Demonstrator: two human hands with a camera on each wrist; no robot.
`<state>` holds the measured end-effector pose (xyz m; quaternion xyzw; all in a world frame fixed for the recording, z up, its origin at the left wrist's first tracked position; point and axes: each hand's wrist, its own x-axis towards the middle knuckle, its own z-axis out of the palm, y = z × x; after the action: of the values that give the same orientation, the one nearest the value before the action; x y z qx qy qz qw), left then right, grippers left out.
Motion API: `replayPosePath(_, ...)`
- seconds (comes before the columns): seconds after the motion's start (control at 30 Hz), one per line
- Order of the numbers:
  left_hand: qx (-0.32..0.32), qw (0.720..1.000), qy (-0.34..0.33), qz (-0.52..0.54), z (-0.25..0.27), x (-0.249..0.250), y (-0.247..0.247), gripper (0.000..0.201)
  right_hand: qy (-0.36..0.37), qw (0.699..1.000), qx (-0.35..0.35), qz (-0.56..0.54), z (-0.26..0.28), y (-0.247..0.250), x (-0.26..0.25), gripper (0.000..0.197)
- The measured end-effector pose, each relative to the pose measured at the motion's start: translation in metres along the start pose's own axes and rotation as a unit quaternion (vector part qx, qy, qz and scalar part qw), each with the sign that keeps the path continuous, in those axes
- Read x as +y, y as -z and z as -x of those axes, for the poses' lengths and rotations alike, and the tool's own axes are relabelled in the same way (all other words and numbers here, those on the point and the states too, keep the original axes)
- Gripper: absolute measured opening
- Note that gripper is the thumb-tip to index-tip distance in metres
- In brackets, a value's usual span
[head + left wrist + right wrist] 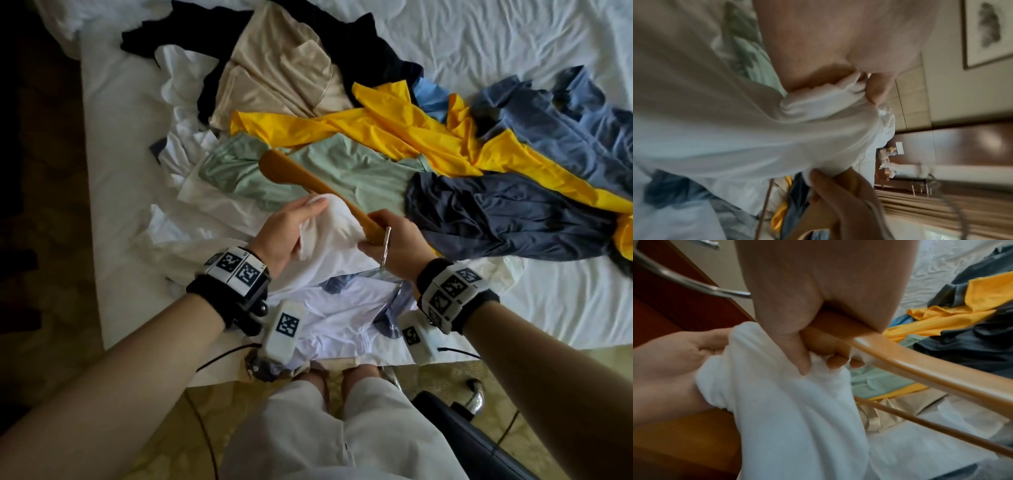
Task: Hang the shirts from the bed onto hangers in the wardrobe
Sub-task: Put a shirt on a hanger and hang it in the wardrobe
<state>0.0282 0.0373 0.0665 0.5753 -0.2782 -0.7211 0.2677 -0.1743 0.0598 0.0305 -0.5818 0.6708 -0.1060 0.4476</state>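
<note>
Right hand grips wooden hanger at middle; long axis runs away-left. Left hand pinches white shirt just left of it, nearer free hanger end.

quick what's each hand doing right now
Left hand: gripping the white shirt.
Right hand: gripping the wooden hanger, pinching white shirt too.

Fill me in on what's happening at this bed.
A person stands at the bed fitting a white shirt onto a wooden hanger. The right hand grips the hanger near its metal hook and pinches shirt fabric; the left hand holds bunched fabric. Other shirts, yellow, green and navy, lie piled on the sheet.
</note>
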Motion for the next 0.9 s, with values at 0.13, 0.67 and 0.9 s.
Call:
replayPosePath(0.13, 0.078, 0.986, -0.061, -0.136, -0.005, 0.0, 0.006, 0.017, -0.033, 0.999, 0.031, -0.019, -0.002, -0.007, 0.001, 0.035)
replayPosePath(0.67, 0.062, 0.836, -0.259, -0.479, -0.011, -0.019, 0.019, 0.051, -0.009, 0.99, 0.009, -0.138, -0.013, 0.007, -0.032, 0.034)
replayPosePath(0.9, 0.046, 0.888, -0.171, -0.424, -0.005, -0.013, 0.011, 0.009, 0.049, 0.993, -0.014, -0.103, -0.004, 0.001, -0.044, 0.042)
